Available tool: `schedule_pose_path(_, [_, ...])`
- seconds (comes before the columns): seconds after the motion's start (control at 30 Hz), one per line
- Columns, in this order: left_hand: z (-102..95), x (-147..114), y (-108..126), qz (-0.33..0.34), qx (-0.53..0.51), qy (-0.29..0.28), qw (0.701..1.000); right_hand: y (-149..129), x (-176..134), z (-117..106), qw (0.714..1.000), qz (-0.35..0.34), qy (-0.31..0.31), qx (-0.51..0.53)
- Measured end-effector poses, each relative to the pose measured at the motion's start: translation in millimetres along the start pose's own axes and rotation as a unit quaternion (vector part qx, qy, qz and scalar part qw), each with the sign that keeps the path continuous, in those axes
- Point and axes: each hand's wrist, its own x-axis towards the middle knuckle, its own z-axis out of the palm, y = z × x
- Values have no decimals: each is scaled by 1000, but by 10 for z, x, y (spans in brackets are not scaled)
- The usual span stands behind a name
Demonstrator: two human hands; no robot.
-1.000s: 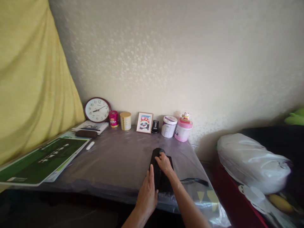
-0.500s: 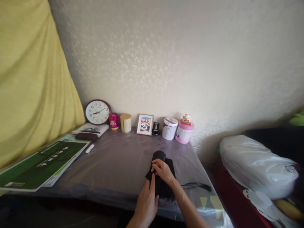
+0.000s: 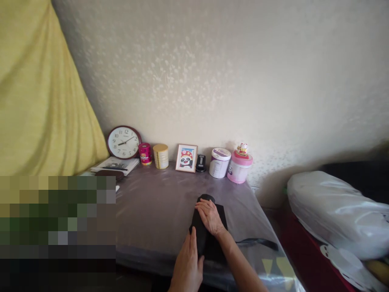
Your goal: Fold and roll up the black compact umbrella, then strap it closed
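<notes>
A black folded or rolled item (image 3: pixel 199 239), soft-looking like cloth, lies near the front edge of the table; its exact kind does not show. Beneath it, to the right, is a flat black part (image 3: pixel 221 213). A thin dark strap (image 3: pixel 258 242) trails off to the right. My right hand (image 3: pixel 210 215) rests flat across the top of the roll, fingers together and stretched out. Along the roll's lower left side lies my left hand (image 3: pixel 189 259), with straight fingers against the edge and the thumb apart. My hands cover part of the item.
Along the wall stand a clock (image 3: pixel 124 142), a pink can (image 3: pixel 145 154), a yellow-lidded can (image 3: pixel 161 157), a framed panda picture (image 3: pixel 186 158), a small black device (image 3: pixel 200 163), a white tub (image 3: pixel 219 164) and a pink tub (image 3: pixel 240 168). Pixelation hides the lower left. A plastic bag (image 3: pixel 334 211) sits right.
My right hand's curled fingers have flattened out on top of the black roll. My left hand stays along its left side. The view has shifted slightly, and the lower left is now pixelated.
</notes>
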Motion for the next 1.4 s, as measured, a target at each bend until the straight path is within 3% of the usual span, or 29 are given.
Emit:
schedule_pose_path(0.13, [-96,1,42,-10,-6,-23,1000,184,230,42,999,47,-1,-1])
schedule_pose_path(0.3, [-161,-12,79,-22,-36,-25,999,352,336,-49,983,183,14,6])
schedule_pose_path(0.57, [-193,-24,100,-17,-4,-23,1000,612,-111,-407,938,341,53,21])
schedule_pose_path(0.8, [-192,-46,90,-5,-17,-6,1000,487,-307,-422,929,357,36,89])
schedule_pose_path(1.4, [-139,-19,50,-23,-36,11,999,146,-173,-377,932,349,9,100])
